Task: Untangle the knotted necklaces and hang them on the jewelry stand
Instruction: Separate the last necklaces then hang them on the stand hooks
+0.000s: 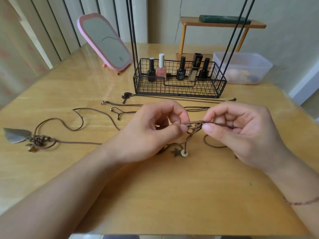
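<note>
Forearms reach in from the lower corners over the bench (172, 195). Mid-frame, left hand (151, 130) & right hand (241, 133) each pinch the knot (196, 125) of a brown cord necklace betw. thumb & forefinger, raised just off the bench; star charm (176, 151) & white bead (184, 154) dangle below. Left of frame: leaf pendant (16, 135) on its cord, lying flat. Behind the hands, thin necklaces (124, 105) lie stretched out. Further back, wire basket (179, 87) w/ polish bottles (161, 68), its black rods rising out of frame; pink mirror (105, 42) upper left.
</note>
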`<action>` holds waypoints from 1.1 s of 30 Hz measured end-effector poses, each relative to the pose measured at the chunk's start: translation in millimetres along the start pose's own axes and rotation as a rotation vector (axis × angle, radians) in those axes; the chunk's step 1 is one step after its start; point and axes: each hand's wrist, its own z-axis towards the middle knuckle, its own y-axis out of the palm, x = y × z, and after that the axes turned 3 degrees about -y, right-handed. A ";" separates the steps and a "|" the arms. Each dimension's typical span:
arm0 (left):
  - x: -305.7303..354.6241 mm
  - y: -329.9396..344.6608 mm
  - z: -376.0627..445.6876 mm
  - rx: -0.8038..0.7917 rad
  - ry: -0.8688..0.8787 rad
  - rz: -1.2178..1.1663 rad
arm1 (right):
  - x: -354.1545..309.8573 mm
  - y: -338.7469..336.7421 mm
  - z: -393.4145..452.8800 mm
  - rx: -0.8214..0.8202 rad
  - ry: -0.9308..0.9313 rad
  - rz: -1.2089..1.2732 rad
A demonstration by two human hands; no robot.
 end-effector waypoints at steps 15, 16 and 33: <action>-13.1 -7.1 4.2 0.350 0.100 0.317 | 4.5 -1.9 -1.7 -0.055 0.061 -0.194; -15.2 -8.5 4.7 0.339 0.070 0.314 | 5.2 -2.3 -1.2 -0.031 0.052 -0.173; -29.3 -95.6 -25.1 -0.107 -0.319 0.827 | 22.0 -51.6 8.0 0.404 0.218 -0.521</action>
